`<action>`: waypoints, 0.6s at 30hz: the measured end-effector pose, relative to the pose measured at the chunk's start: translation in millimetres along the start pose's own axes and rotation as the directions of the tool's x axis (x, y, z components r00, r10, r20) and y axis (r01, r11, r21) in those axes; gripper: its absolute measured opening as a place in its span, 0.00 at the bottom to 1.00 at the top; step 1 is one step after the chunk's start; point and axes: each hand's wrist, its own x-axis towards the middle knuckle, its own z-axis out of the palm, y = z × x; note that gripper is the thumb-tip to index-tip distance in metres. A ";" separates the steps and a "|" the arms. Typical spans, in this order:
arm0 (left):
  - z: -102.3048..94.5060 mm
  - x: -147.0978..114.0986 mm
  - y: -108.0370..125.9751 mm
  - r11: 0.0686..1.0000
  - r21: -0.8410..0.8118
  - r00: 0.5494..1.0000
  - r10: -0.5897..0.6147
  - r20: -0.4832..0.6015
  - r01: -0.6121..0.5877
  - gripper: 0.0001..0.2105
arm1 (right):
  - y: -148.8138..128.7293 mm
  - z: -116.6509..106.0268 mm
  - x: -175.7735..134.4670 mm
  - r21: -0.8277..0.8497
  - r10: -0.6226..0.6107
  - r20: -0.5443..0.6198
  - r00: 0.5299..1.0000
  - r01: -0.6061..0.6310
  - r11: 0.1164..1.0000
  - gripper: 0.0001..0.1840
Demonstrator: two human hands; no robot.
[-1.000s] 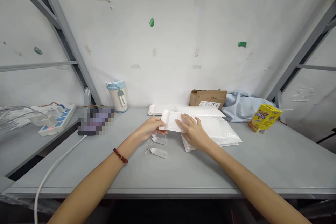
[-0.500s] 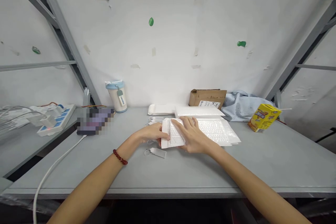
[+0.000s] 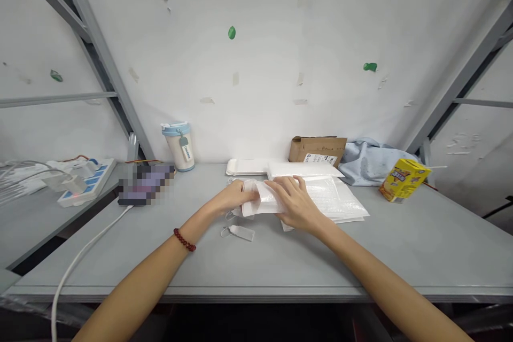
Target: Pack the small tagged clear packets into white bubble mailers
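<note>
A white bubble mailer (image 3: 269, 200) is held between both hands, its left end gaping. My left hand (image 3: 234, 196) is at that mouth, gripping its edge, with the fingertips partly hidden in the opening. On the mailer's right side lies my right hand (image 3: 294, 203), its fingers over the top and the thumb beneath. Under and behind it are more white bubble mailers (image 3: 340, 197) in a loose pile. A small clear tag with a looped string (image 3: 242, 233) rests on the table in front of the left hand. Similar tags are partly hidden behind that hand.
A lidded tumbler (image 3: 179, 147) and a blurred phone (image 3: 146, 184) on a white cable are at left, near a power strip (image 3: 90, 184). At the back stand a cardboard box (image 3: 316, 148) and a pale blue cloth (image 3: 371, 160). A yellow drink carton (image 3: 403, 179) is at right.
The held mailer's left end has gone from flat to gaping. My left fingers have moved from its outer edge into the mouth, and the mailer has tilted.
</note>
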 end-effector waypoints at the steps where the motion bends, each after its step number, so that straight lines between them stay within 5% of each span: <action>1: -2.4 0.7 0.0 1.000 0.012 1.000 -0.009 0.003 0.009 0.14 | 1.3 0.4 0.3 -0.009 0.004 -0.012 1.000 -0.004 1.000 0.29; 6: -21.2 -5.6 8.1 0.998 0.066 0.984 -0.015 0.179 0.003 0.16 | 10.5 0.0 1.1 -0.078 0.041 -0.079 0.996 -0.047 0.996 0.23; 11: -32.5 -18.3 16.2 0.967 0.254 0.861 -0.158 0.484 0.035 0.14 | 19.5 -0.4 0.9 -0.099 0.095 -0.109 0.990 -0.106 0.989 0.23; 13: -29.6 -20.3 17.2 0.936 0.350 0.843 -0.206 0.497 0.022 0.17 | 21.0 -0.1 0.7 -0.095 0.114 -0.107 0.988 -0.124 0.988 0.23; 18: -10.1 -20.4 14.6 0.836 0.542 0.884 -0.188 0.429 -0.085 0.12 | 20.5 1.6 0.5 -0.100 0.127 -0.092 0.988 -0.137 0.986 0.22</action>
